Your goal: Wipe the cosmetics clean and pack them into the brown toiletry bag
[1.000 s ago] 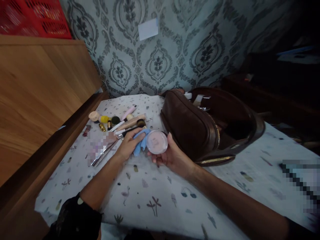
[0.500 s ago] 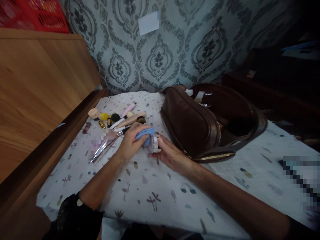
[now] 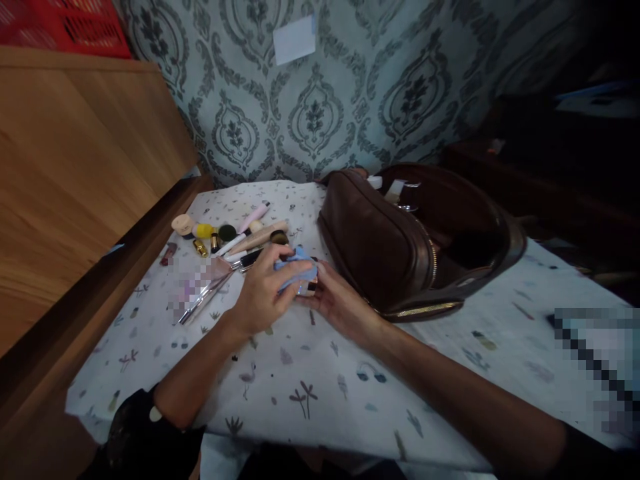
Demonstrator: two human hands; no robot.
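Observation:
My left hand point(image 3: 267, 290) is closed on a blue cloth point(image 3: 299, 268) and presses it against a small clear container point(image 3: 307, 288). From the other side, the fingers of my right hand point(image 3: 340, 297) grip that container, which is mostly covered by the cloth and fingers. Its exact kind I cannot make out. Left of my hands lie several cosmetics, among them a shiny silver-ended tube point(image 3: 200, 297), a makeup brush point(image 3: 279, 237), a pink tube point(image 3: 255, 215) and a small gold item point(image 3: 201, 248). An unzipped brown leather bag point(image 3: 373, 237) stands right beside my right hand.
A patterned white cloth point(image 3: 300, 373) covers the table. On the left rises a wooden panel point(image 3: 90, 153) with a red basket point(image 3: 90, 30) on top. Patterned wallpaper point(image 3: 315, 120) is behind. A blurred-out flat object point(image 3: 600, 353) lies at the right edge.
My left hand and the blue cloth have shifted over the top of the clear container, covering more of it. The container looks turned in my right hand. The view has moved slightly.

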